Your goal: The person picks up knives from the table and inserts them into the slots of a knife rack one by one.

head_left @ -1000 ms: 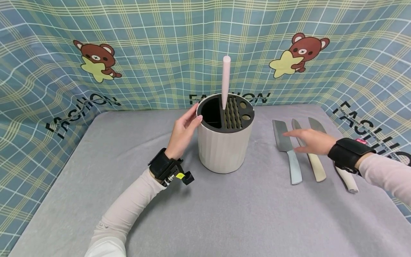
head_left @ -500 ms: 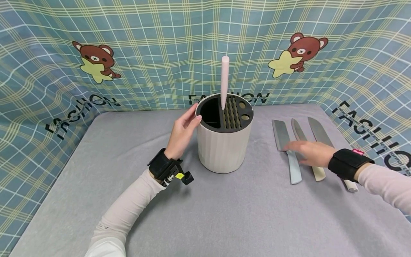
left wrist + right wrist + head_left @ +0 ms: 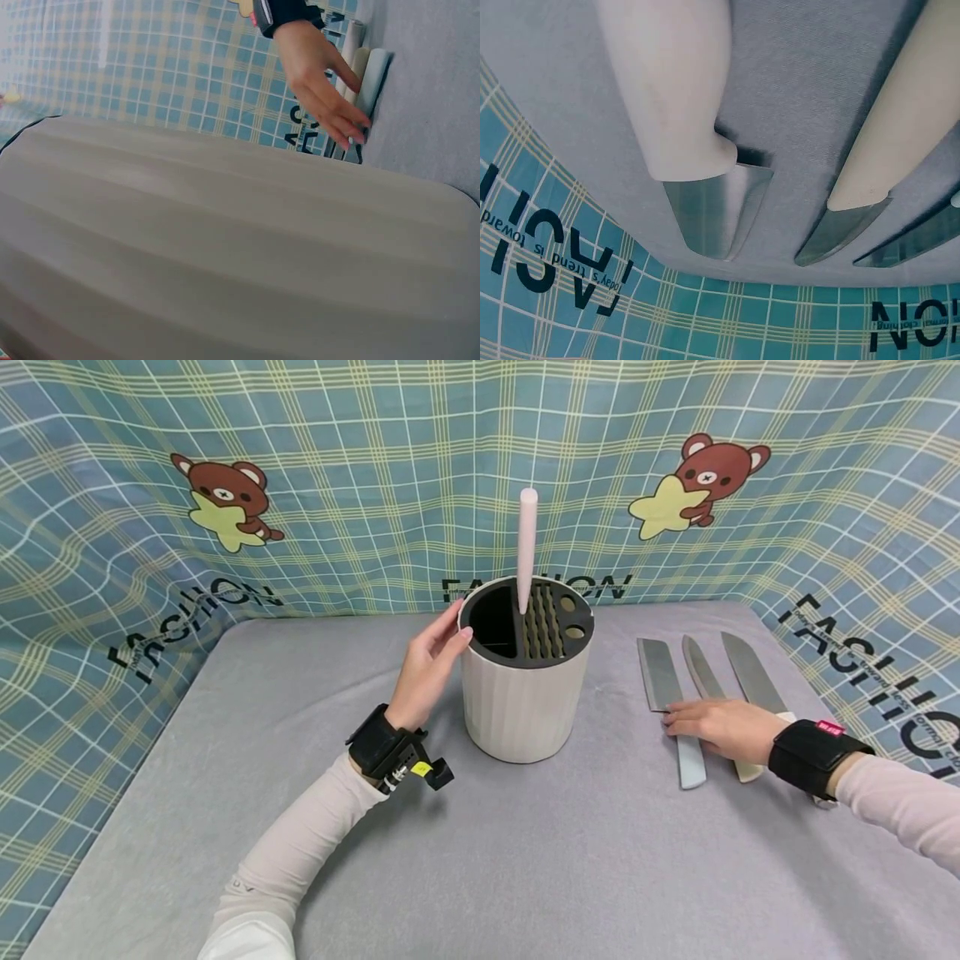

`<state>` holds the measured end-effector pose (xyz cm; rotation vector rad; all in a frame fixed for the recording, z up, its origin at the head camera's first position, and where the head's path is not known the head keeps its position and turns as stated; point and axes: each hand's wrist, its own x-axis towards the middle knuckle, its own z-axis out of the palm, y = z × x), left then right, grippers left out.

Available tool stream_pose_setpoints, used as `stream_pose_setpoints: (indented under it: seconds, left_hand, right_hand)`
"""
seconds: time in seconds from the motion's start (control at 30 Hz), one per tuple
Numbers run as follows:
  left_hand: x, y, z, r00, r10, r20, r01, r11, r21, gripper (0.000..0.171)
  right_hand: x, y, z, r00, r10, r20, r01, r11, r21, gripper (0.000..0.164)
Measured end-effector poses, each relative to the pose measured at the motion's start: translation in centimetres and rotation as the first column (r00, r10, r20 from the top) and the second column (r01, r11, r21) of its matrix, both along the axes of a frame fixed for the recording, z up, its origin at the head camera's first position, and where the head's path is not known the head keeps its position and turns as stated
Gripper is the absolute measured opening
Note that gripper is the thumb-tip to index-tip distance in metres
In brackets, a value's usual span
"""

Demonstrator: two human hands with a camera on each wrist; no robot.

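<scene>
A white ribbed knife holder (image 3: 521, 714) with a black slotted top stands mid-table, a pink handle (image 3: 527, 547) upright in it. My left hand (image 3: 426, 678) rests against its left side, thumb and fingers at the rim. To the right lie a cleaver (image 3: 660, 675) with a pale blue handle, a narrow knife (image 3: 702, 667) with a cream handle and a wider knife (image 3: 752, 672) with a white handle (image 3: 671, 90). Over the cleaver's handle my right hand (image 3: 723, 728) reaches, fingertips at its blade end. In the left wrist view its fingers (image 3: 330, 112) look extended, thumb apart.
Grey cloth covers the table (image 3: 525, 868). A checked blue curtain (image 3: 360, 485) with printed bears rises behind and at both sides. The holder's wall (image 3: 225, 232) fills most of the left wrist view.
My right hand has come down and towards me, from above the blades to the cleaver's handle. The left hand has stayed against the knife holder.
</scene>
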<state>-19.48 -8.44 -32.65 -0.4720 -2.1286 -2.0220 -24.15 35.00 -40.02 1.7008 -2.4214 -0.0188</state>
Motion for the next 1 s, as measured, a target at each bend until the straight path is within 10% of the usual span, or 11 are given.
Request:
stream_pose_setpoints:
  seconds: [0.57, 1.0]
  left_hand:
    - [0.1, 0.0, 0.1, 1.000, 0.015, 0.011, -0.015, 1.000, -0.015, 0.051]
    - [0.1, 0.0, 0.2, 1.000, 0.004, 0.005, -0.004, 1.000, -0.006, 0.052]
  right_hand:
    - [-0.2, 0.2, 0.2, 0.999, 0.039, -0.018, -0.037, 0.996, 0.087, 0.043]
    - [-0.6, -1.3, 2.0, 0.998, 0.064, 0.026, -0.060, 0.989, -0.134, 0.052]
